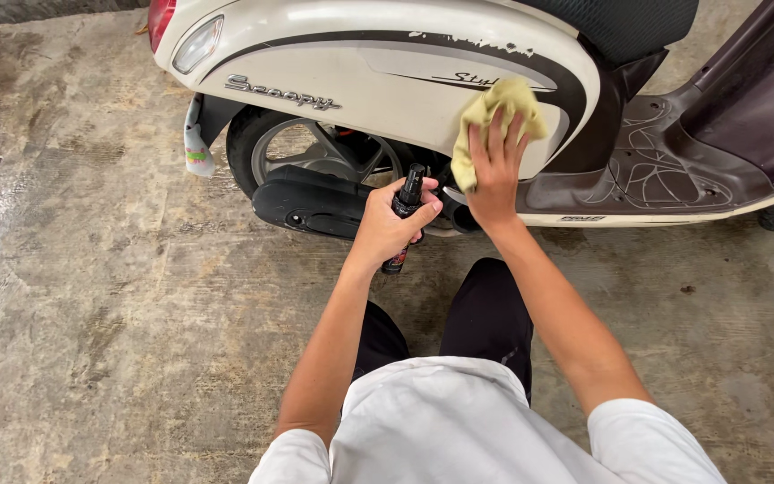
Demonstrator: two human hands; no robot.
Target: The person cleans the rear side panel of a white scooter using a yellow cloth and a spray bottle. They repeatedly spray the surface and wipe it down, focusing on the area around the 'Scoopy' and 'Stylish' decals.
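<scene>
We see our right hand (497,170) pressing a soft yellow-green cleaning cloth (493,121) flat against the cream side panel of the scooter (387,81), fingers spread wide over the cloth, just behind the dark footboard (656,170). Our left hand (389,226) is wrapped around a small, slim black spray bottle (408,208), held upright near the black engine cover (311,202) and the rear wheel (279,148). The scooter stands on a stained grey concrete floor (91,296).
</scene>
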